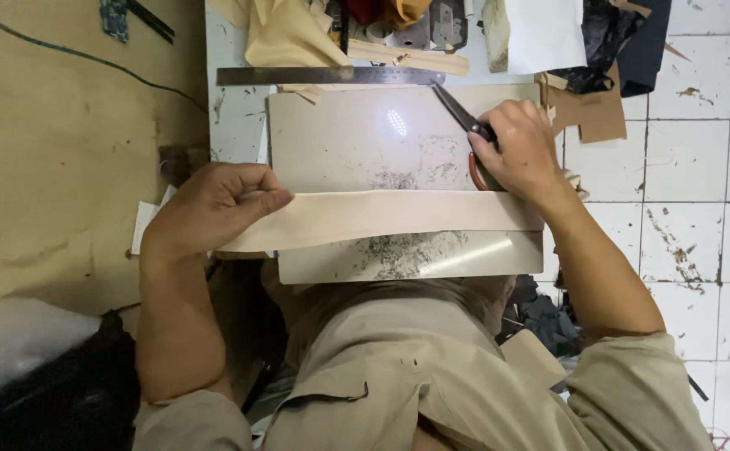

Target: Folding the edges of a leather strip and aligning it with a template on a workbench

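Head view: left hand [214, 205] pinches the tan strip [398, 215], right hand [519, 150] grips scissors [465, 121]; cutting looks underway, needing a steady line

On the glossy, scratched stone-like slab [340, 142] lies a matt, smooth beige leather-like strip [398, 215], with dull grey metal scissor blades [455, 108] above it, a brushed steel ruler [323, 75] beyond, and glazed white tiles [699, 167] beside.
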